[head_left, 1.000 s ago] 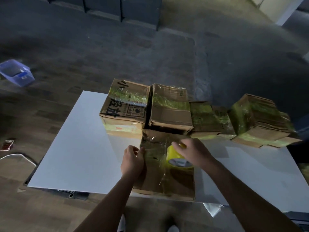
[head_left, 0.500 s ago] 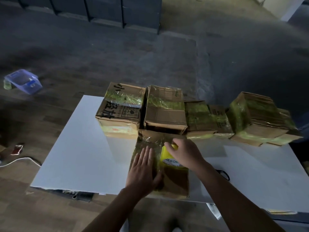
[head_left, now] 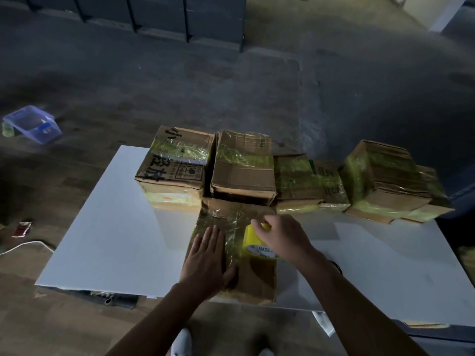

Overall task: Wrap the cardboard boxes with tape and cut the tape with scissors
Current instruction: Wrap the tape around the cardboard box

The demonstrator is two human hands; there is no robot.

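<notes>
A flat cardboard box (head_left: 254,278) lies at the near edge of the white table (head_left: 108,240), partly covered in glossy tape. My left hand (head_left: 205,255) presses flat on its left side with straight fingers. My right hand (head_left: 282,237) grips a yellow tape roll (head_left: 253,244) standing on the box's right part. A black scissors handle (head_left: 337,267) peeks out from behind my right forearm. Along the table's far side stand several taped boxes, the leftmost (head_left: 177,170) printed with black characters.
More wrapped boxes (head_left: 385,181) sit at the table's far right corner. A blue plastic bin (head_left: 32,124) lies on the floor to the left, with a white cable (head_left: 23,246) and a small red packet (head_left: 22,228) nearby. Dark cabinets (head_left: 159,16) line the back.
My left hand went from gripping the box's left edge to lying flat on its top. My right hand has kept hold of the tape roll, shifting it slightly on the box.
</notes>
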